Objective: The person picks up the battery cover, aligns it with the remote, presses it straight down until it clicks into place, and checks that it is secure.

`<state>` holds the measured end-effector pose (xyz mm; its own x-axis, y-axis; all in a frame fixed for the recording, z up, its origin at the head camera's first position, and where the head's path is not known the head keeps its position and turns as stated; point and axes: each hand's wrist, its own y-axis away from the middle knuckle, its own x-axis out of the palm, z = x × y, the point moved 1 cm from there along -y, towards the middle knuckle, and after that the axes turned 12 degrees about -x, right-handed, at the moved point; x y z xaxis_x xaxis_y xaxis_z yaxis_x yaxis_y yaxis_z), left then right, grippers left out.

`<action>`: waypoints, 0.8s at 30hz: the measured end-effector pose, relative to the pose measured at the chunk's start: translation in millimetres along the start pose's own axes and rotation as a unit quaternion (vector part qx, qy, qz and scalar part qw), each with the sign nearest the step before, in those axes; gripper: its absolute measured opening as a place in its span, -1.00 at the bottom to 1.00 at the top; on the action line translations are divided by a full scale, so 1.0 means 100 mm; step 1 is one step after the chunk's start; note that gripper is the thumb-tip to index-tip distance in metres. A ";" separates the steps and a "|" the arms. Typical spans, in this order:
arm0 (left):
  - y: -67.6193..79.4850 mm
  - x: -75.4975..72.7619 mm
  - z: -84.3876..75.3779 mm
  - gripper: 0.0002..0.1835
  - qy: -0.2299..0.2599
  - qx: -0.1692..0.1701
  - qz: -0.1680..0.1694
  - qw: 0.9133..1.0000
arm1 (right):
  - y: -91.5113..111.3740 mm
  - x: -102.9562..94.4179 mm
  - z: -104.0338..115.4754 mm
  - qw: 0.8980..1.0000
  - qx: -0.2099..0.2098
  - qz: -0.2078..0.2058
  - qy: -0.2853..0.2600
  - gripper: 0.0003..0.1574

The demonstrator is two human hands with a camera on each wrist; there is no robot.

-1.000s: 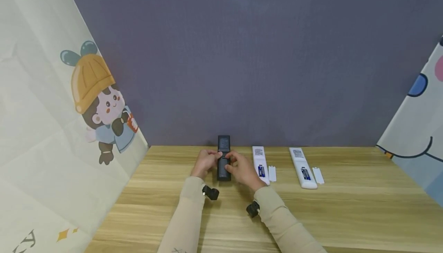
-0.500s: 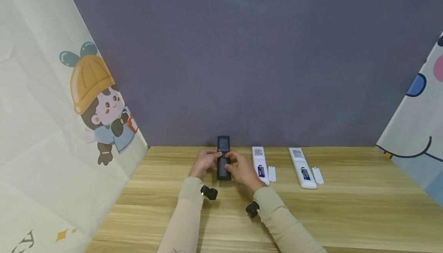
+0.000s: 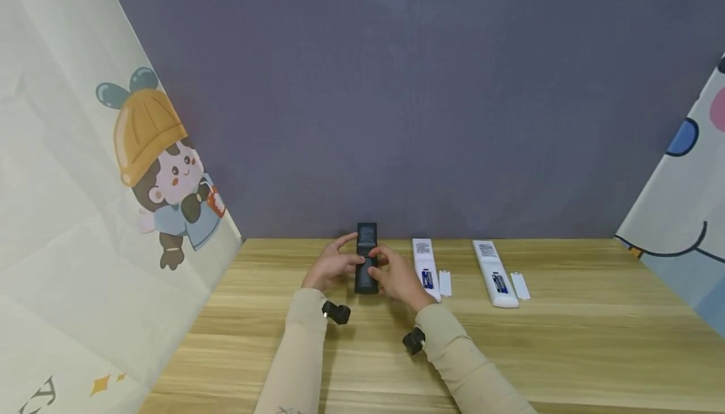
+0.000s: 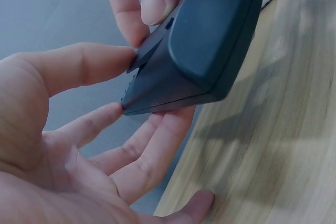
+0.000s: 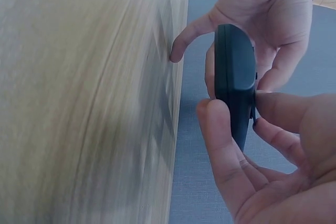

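A black remote control (image 3: pixel 367 284), back side up, is held between both hands above the far part of the table. My left hand (image 3: pixel 331 265) holds its left side, thumb at the battery cover and fingers beneath; one fingertip touches the wood. My right hand (image 3: pixel 401 280) grips the remote from the right, with its thumb on the cover side and fingers round the edge and underneath. In the left wrist view the black battery cover (image 4: pixel 149 51) stands slightly raised from the body of the remote (image 4: pixel 215 30), leaving a narrow gap. The inside of its compartment is hidden.
To the right lie two white remotes, a nearer one (image 3: pixel 423 257) and a farther one (image 3: pixel 491 266), both with batteries showing in uncovered compartments. Beside each rests a white battery cover, one left (image 3: pixel 445 284) and one right (image 3: pixel 520 287). A grey wall (image 3: pixel 396 118) rises behind the table (image 3: pixel 566 351).
My left hand has shifted slightly left and spread, its index finger now reaching toward the upper part of the remote. The right hand and the remote have stayed nearly in place.
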<state>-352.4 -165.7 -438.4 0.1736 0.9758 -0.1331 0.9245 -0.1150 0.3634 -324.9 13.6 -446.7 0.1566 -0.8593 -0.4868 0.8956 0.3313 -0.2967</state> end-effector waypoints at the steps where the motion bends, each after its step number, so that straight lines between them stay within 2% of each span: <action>1: 0.01 0.00 0.00 -0.22 -0.004 0.002 0.001 1.000 | 0.00 0.00 0.00 1.000 0.002 -0.001 -0.002 -0.64; 7: 0.03 -0.01 -0.01 -0.21 -0.014 0.000 0.003 1.000 | 0.00 -0.01 0.01 1.000 0.000 -0.002 -0.001 -0.64; 19: 0.02 0.01 -0.01 -0.21 0.001 -0.008 0.017 1.000 | 0.01 -0.01 -0.01 1.000 -0.001 -0.002 0.002 -0.65; 24: 0.00 0.01 0.00 -0.22 0.006 -0.009 0.010 1.000 | 0.00 -0.01 -0.01 1.000 0.002 -0.001 0.005 -0.65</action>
<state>-352.0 -164.4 -438.5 0.1881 0.9755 -0.1139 0.9148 -0.1318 0.3818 -325.1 15.0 -447.0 0.1507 -0.8565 -0.4937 0.8977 0.3277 -0.2945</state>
